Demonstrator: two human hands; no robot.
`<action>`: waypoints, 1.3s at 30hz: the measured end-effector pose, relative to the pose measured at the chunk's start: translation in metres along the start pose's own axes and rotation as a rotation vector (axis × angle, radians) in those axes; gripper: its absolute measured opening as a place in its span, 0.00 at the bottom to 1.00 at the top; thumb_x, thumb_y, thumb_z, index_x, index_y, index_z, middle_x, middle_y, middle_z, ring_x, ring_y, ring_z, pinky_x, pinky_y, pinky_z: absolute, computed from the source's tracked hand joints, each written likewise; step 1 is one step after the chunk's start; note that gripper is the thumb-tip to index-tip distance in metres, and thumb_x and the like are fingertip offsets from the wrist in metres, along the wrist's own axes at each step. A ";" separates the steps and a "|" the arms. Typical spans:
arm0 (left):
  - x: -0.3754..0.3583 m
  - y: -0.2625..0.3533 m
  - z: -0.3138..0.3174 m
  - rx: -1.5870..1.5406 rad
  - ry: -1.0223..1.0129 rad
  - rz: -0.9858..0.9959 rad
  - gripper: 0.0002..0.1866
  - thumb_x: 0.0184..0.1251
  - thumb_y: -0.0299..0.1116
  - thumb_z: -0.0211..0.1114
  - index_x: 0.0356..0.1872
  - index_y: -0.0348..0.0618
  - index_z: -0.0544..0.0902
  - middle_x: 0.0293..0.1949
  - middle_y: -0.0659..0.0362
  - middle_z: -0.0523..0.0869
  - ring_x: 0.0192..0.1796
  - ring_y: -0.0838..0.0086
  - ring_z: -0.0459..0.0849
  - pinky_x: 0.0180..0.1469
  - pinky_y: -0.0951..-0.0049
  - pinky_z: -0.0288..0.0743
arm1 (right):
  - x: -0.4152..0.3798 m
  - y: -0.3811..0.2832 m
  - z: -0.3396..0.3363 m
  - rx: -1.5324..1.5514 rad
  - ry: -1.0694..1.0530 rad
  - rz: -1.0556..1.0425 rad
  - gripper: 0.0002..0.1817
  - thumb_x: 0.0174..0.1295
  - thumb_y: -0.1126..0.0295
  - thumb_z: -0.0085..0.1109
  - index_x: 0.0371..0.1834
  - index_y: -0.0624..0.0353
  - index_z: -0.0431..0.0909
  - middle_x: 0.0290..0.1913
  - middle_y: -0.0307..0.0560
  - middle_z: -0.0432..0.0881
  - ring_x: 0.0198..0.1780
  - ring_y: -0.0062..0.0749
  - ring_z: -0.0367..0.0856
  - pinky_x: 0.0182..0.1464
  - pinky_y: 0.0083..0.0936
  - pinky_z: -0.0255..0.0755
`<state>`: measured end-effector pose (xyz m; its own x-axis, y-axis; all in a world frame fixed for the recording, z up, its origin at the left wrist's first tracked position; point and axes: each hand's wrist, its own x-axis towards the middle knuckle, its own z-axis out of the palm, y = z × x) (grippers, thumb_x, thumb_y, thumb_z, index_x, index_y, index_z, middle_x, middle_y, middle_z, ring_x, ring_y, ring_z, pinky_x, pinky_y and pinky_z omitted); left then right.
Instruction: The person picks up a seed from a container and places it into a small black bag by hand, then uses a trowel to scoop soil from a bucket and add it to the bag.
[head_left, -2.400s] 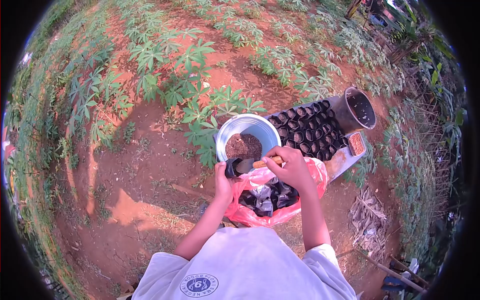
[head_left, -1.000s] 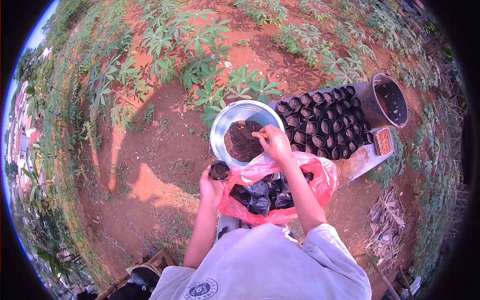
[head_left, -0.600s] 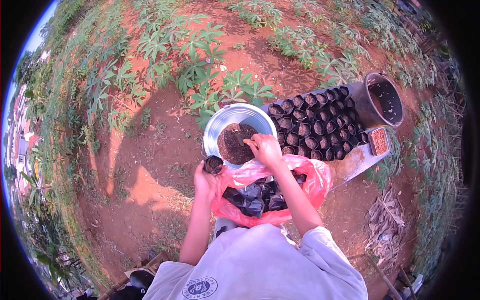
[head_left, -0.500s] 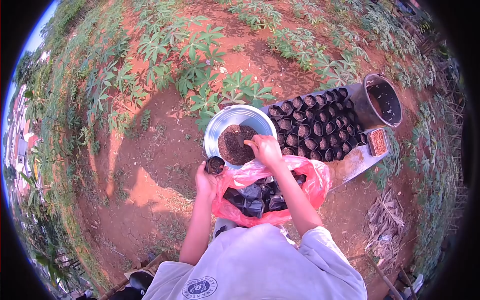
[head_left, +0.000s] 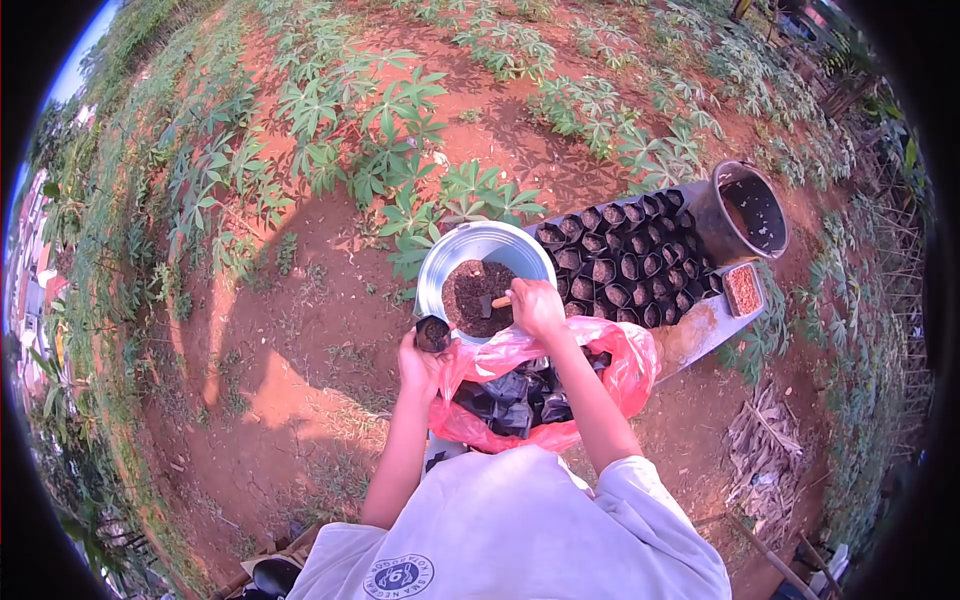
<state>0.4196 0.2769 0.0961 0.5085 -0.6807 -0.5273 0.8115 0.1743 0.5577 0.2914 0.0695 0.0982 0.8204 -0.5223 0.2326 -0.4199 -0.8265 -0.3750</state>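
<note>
My left hand point(head_left: 420, 366) is wrapped around a small black polybag point(head_left: 433, 335), its open mouth facing up with dark soil inside. In my right hand point(head_left: 537, 307) is a small trowel point(head_left: 501, 301) with an orange-brown handle; its dark blade rests at the soil. That loose brown soil point(head_left: 470, 290) lies in a round metal basin point(head_left: 432, 262) in front of me. Below my forearms, a pink plastic bag point(head_left: 633, 370) gapes open, with several flat black polybags point(head_left: 512, 400) inside it.
To the right, a board point(head_left: 715, 338) carries rows of soil-filled black polybags point(head_left: 628, 266). A dark bucket point(head_left: 722, 222) and a tray of reddish-brown grains point(head_left: 742, 291) stand at its far end. Leafy green plants point(head_left: 385, 150) grow beyond the basin; dry leaves point(head_left: 765, 450) lie at right.
The trowel has shifted lower in the basin, its blade now at the soil nearer me. My left hand still holds the polybag upright. The whole view has shifted slightly.
</note>
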 end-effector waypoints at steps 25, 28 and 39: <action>0.009 -0.002 -0.009 0.079 -0.034 -0.019 0.26 0.73 0.44 0.29 0.53 0.37 0.72 0.48 0.46 0.83 0.38 0.61 0.85 0.28 0.73 0.72 | -0.002 0.004 0.005 0.060 0.182 0.063 0.10 0.54 0.70 0.57 0.20 0.61 0.70 0.20 0.55 0.78 0.26 0.51 0.79 0.33 0.44 0.73; 0.010 0.000 -0.007 0.111 -0.035 -0.020 0.27 0.72 0.44 0.28 0.54 0.37 0.71 0.48 0.46 0.83 0.38 0.62 0.85 0.29 0.73 0.72 | -0.002 0.003 0.004 0.097 0.246 0.053 0.11 0.55 0.69 0.58 0.20 0.62 0.69 0.21 0.56 0.77 0.26 0.54 0.77 0.32 0.45 0.71; 0.007 -0.001 -0.009 0.041 -0.048 -0.027 0.26 0.73 0.44 0.31 0.52 0.38 0.74 0.44 0.49 0.85 0.37 0.63 0.86 0.25 0.75 0.72 | -0.008 -0.002 0.005 0.083 0.305 0.119 0.12 0.57 0.69 0.58 0.21 0.63 0.68 0.23 0.56 0.77 0.30 0.54 0.77 0.35 0.45 0.71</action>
<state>0.4253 0.2784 0.0858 0.4717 -0.7185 -0.5112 0.8117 0.1274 0.5700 0.2879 0.0760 0.0926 0.6086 -0.6632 0.4357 -0.4623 -0.7426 -0.4846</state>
